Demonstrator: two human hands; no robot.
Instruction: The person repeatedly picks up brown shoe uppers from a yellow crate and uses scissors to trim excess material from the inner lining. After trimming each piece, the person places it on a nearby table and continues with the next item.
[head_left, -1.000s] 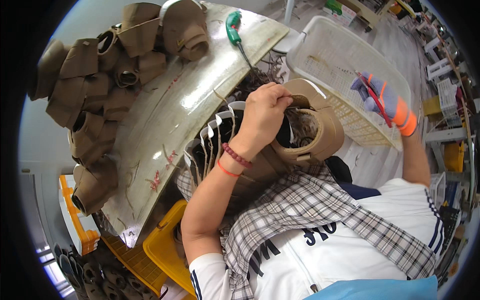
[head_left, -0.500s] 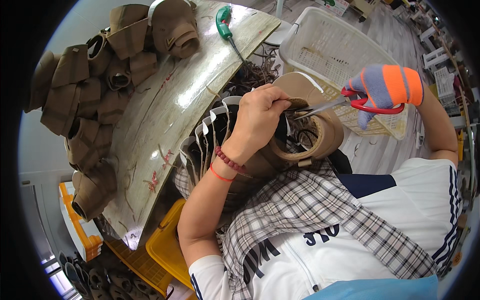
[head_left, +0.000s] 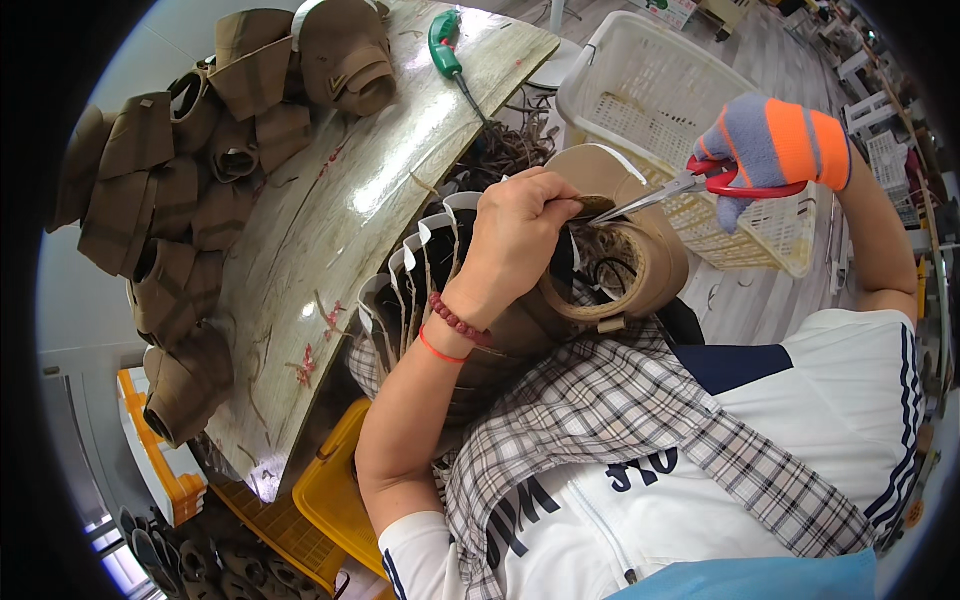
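My bare left hand (head_left: 522, 225), with a bead bracelet and a red band at the wrist, pinches the edge of a tan shoe upper (head_left: 665, 258) over my lap. My right hand (head_left: 765, 150), in a grey and orange glove, is closed on the red handles of a pair of scissors (head_left: 655, 197). The blades point left, their tips close to the pinched edge by my left fingers. Whether they touch the material I cannot tell. Several more uppers with white edges (head_left: 428, 228) stand in a row beside my left wrist.
Tan uppers (head_left: 165, 220) are heaped on the left of the table (head_left: 300, 310). A green corded hand tool (head_left: 445, 48) lies at its far end, near a pile of brown strips (head_left: 515, 140). A white plastic basket (head_left: 690, 70) stands far right; a yellow crate (head_left: 335, 490) sits below the table.
My right hand and the scissors' handles have risen away from me, tilting the scissors more steeply, and the tips have shifted slightly toward the far side. My left hand stays nearly still.
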